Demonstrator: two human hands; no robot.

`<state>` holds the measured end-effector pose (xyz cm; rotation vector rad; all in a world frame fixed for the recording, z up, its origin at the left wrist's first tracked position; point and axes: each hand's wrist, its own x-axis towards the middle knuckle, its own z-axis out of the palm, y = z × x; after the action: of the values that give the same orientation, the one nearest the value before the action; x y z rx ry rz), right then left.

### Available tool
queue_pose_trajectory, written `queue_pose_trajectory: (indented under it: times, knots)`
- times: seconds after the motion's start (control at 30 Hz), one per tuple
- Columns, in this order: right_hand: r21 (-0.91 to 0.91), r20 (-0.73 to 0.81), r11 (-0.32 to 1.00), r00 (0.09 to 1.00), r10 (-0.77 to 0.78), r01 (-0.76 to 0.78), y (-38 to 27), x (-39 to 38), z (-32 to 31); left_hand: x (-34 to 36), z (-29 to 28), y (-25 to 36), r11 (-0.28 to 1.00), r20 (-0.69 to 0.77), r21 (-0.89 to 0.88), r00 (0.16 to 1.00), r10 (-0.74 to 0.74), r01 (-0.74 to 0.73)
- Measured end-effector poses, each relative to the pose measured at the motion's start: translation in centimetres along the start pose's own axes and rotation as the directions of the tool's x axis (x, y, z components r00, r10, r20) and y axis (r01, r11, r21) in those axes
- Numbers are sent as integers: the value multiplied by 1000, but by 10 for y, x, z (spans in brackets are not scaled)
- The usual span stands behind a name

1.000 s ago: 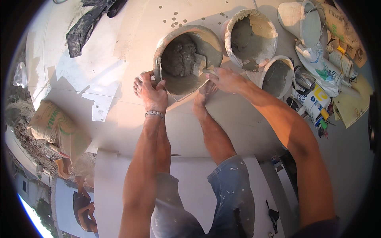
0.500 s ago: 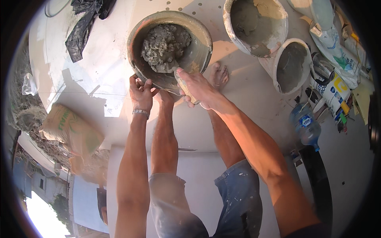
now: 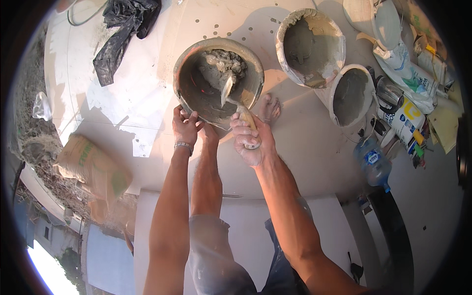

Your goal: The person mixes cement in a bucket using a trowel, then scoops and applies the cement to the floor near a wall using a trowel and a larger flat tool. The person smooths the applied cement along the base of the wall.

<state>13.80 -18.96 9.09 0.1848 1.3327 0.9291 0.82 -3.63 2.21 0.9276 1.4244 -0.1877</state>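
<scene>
A round bucket [image 3: 178,87] with cement-smeared walls stands on the floor between my feet, its mouth facing me. Wet grey mortar [image 3: 225,68] is heaped against its far side. With my left hand [image 3: 186,127] I pinch the near-left rim, fingers curled over the edge. My right hand [image 3: 253,140] is wrapped round the wooden handle of a trowel [image 3: 226,92]. The trowel's blade points into the bucket, just on the near side of the heap; whether its tip touches the mortar I cannot tell.
Two mortar-coated buckets, a larger one [image 3: 279,49] and a smaller one [image 3: 369,91], stand to the right. Beyond them lie bags [image 3: 410,73] and a clear blue bottle [image 3: 373,160]. A filled sack [image 3: 91,164] sits at left, black plastic [image 3: 115,54] at far left.
My right hand has turned over and drawn back, and the trowel blade now shows clear of the lump. The mortar sits farther back and right. My left hand keeps the rim.
</scene>
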Motion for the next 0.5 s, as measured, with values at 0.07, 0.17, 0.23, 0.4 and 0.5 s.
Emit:
queue_pose_trajectory:
  times: [0.07,0.17,0.23,0.4,0.5]
  knots:
    - [41,-67,995,994,-88,90,-16,25,14,-4,5,-4,1000,16,16,1000,-13,13]
    - [-53,-140,988,979,-151,145,19,40,22,-3,0,-6,1000,1,18,1000,24,-24]
    - [-199,21,980,1000,-21,25,47,8,15,4,-4,-5,1000,5,-30,1000,-2,2]
    - [-16,-58,983,981,-184,183,2,63,43,-1,1,-11,1000,50,23,999,-10,9]
    - [-38,-32,981,981,-190,188,52,49,44,4,-7,-10,1000,35,-4,999,-21,22]
